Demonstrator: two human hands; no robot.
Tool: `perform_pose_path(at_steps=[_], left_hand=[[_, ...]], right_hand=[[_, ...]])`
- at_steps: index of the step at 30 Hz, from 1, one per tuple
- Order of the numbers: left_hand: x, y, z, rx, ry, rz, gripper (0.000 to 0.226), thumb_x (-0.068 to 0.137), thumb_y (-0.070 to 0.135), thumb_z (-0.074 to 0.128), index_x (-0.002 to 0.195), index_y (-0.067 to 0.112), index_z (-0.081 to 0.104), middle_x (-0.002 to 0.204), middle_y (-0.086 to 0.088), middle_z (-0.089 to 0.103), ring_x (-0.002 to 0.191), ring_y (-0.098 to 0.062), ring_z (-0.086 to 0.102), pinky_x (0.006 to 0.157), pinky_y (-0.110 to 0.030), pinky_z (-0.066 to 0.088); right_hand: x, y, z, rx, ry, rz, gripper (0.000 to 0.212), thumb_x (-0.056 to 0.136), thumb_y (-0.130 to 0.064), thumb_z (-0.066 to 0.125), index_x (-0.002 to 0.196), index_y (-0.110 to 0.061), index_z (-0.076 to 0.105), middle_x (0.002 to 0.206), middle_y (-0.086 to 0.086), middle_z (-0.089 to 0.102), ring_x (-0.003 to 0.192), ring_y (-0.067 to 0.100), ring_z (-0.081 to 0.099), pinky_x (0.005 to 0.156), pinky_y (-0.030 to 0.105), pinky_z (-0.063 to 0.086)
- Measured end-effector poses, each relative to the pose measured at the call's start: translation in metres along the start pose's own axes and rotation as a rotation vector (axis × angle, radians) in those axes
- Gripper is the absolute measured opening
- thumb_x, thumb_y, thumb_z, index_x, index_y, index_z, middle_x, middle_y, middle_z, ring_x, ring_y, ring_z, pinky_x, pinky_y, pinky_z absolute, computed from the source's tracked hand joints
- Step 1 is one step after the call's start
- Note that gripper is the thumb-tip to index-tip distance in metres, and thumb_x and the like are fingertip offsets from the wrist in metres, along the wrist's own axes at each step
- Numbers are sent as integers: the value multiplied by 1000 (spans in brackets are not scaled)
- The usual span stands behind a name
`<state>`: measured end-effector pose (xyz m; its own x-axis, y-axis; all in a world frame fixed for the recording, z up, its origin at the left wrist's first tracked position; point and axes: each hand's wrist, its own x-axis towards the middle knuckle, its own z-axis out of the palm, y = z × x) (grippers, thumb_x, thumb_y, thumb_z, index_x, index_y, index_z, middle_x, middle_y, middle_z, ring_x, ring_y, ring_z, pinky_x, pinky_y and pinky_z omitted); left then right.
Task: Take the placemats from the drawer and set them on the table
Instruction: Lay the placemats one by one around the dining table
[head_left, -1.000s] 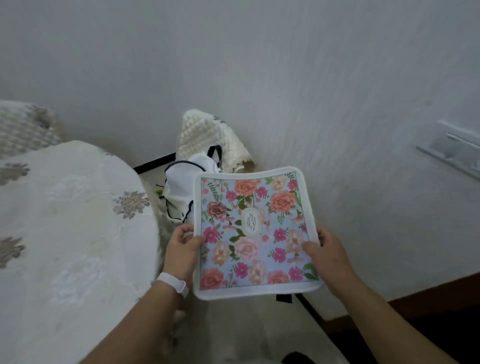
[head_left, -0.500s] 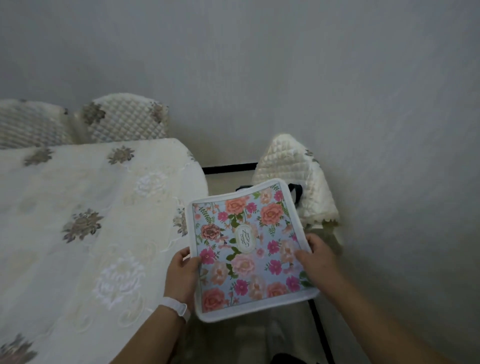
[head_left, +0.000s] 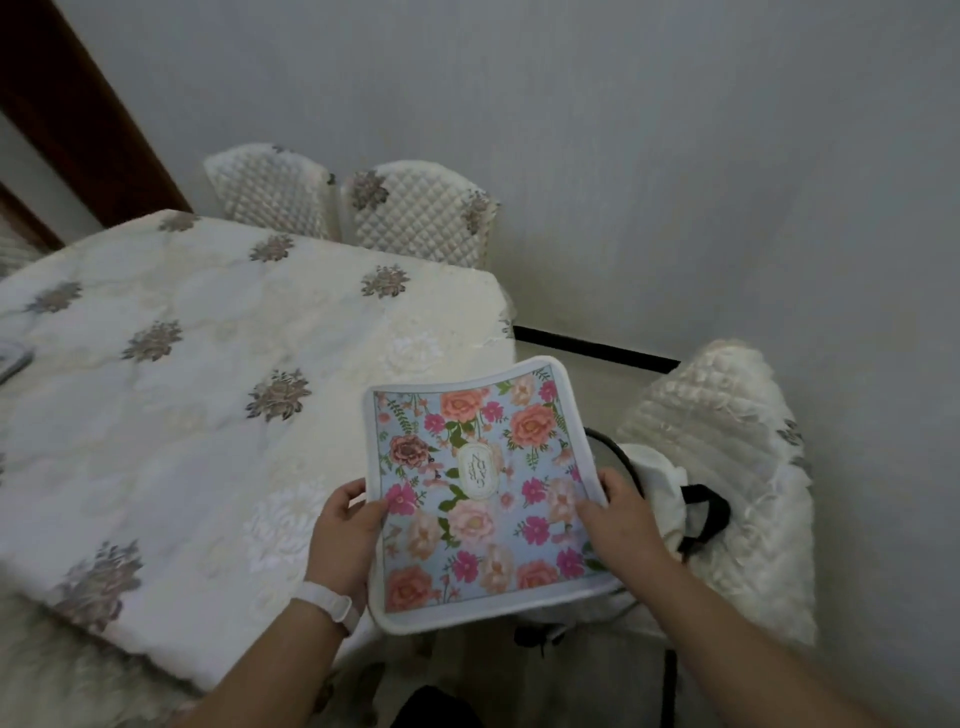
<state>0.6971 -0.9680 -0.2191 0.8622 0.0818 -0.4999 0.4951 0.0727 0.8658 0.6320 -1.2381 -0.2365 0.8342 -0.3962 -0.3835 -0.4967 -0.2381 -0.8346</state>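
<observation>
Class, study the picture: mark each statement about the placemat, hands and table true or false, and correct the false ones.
1. Both the left hand and the right hand hold the floral placemat. True.
2. The floral placemat lies flat on the table. False: it is held up in the hands.
3. The white wristband is on the right wrist. False: it is on the left.
4. Two quilted chairs stand beyond the table. True.
</observation>
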Motion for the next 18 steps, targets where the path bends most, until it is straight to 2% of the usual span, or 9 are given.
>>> perform_pose_path(at_steps=[3, 6, 10, 13, 16, 18], left_hand=[[20, 1, -11, -73, 78, -27, 31, 87, 13, 71, 114, 12, 56, 92, -19, 74, 80, -42, 71, 74, -60, 57], [43, 2, -20, -126, 125, -44, 36, 88, 12, 68, 120, 11, 53, 96, -23, 72, 82, -43, 70, 75, -59, 57], [75, 8, -26, -214, 127, -59, 34, 88, 10, 68, 119, 9, 54, 99, -26, 70, 85, -44, 69, 77, -59, 56], [97, 12, -30, -266, 118, -80, 36, 87, 8, 69, 120, 8, 54, 101, -26, 70, 89, -46, 68, 77, -61, 55], [115, 16, -32, -293, 127, -98, 36, 88, 6, 67, 121, 7, 55, 105, -24, 70, 92, -44, 68, 79, -59, 56], [124, 19, -34, -294, 142, -96, 36, 88, 6, 67, 123, 6, 54, 106, -23, 70, 92, -42, 68, 78, -56, 57]], right_hand=[[29, -18, 16, -75, -54, -46, 12, 98, -19, 54, 109, -22, 58, 88, -3, 66, 71, 11, 65, 50, 18, 46], [53, -38, 33, -109, -77, -51, 13, 97, -15, 54, 107, -21, 58, 93, 0, 68, 71, 11, 67, 44, 15, 46], [86, -58, 51, -178, -95, -27, 21, 96, -19, 56, 116, -23, 58, 98, 0, 68, 78, 17, 70, 64, 36, 61], [116, -77, 58, -267, -85, -49, 23, 97, -22, 57, 120, -20, 59, 97, -1, 68, 73, 13, 68, 56, 30, 57], [142, -97, 67, -365, -88, -93, 23, 94, -25, 56, 117, -23, 61, 99, 0, 70, 80, 19, 69, 73, 41, 60], [158, -107, 75, -384, -114, -109, 21, 93, -23, 56, 113, -25, 61, 98, 2, 71, 80, 22, 70, 74, 44, 60]])
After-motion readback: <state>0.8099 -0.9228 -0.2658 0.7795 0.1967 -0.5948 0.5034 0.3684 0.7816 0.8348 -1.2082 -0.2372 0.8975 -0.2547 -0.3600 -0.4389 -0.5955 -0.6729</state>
